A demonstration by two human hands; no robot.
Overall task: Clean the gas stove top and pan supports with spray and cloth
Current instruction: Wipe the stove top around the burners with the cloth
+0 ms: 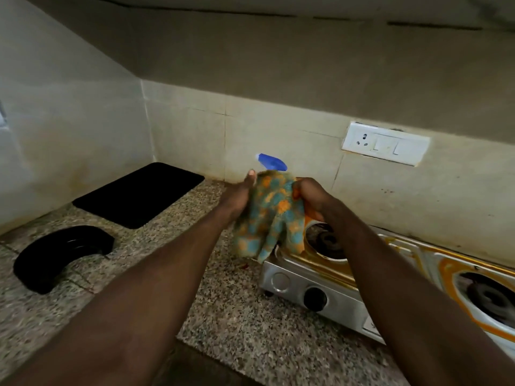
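A person holds a patterned cloth (269,215) above the left end of the gas stove (334,277), which sits at the right rear of the counter (237,316). The right hand (310,196) clutches the cloth's top. The left hand (239,195) lies against it with its fingers hidden, so its grip cannot be told. A blue spray head (271,162) peeks from behind the cloth.

Head-worn view — forward and down, close over the countertop (237,316).

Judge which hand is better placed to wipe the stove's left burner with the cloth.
Right, probably. The right hand grips the patterned cloth close over the gas stove's left burner. The left hand touches the cloth out over the granite counter, off the stove.
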